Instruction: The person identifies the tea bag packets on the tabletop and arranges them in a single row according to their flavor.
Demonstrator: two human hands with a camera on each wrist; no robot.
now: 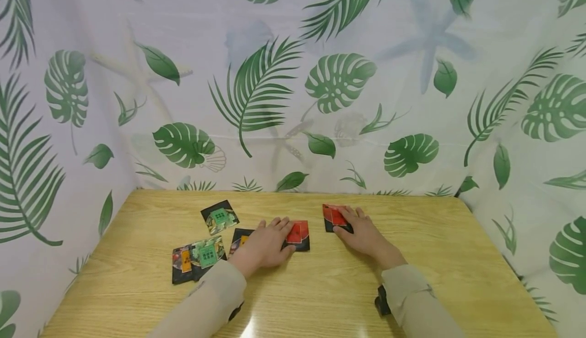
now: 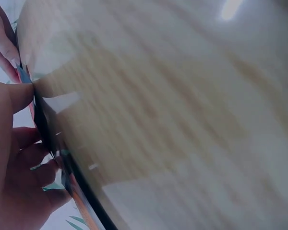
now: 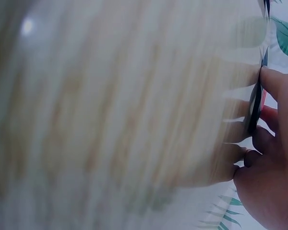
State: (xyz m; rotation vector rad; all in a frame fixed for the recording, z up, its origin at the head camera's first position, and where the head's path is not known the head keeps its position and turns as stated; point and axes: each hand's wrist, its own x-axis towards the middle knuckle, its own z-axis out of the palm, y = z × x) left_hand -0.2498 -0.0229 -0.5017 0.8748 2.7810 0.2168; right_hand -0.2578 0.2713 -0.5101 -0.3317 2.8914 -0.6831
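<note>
My left hand (image 1: pixel 266 245) lies palm down over flat packets in the head view, its fingers extended. To its right shows a red-and-black packet (image 1: pixel 300 232), and on its left the edge of a black packet with an orange label (image 1: pixel 239 237); the hand covers the rest. My right hand (image 1: pixel 364 233) rests on another red-and-black packet (image 1: pixel 333 218), thumb near the lower edge and fingers across its right side. In the left wrist view, thumb and fingers touch the packets edge-on. The right wrist view shows the right hand's thumb (image 3: pixel 273 81) against a thin packet edge.
At the left, a green-labelled packet (image 1: pixel 208 257) overlaps an orange-labelled one (image 1: pixel 182 267). Another green-labelled packet (image 1: pixel 221 218) lies farther back. The wooden table (image 1: pixel 320 297) reflects light, and a leaf-patterned cloth (image 1: pixel 284 94) stands behind and along both sides.
</note>
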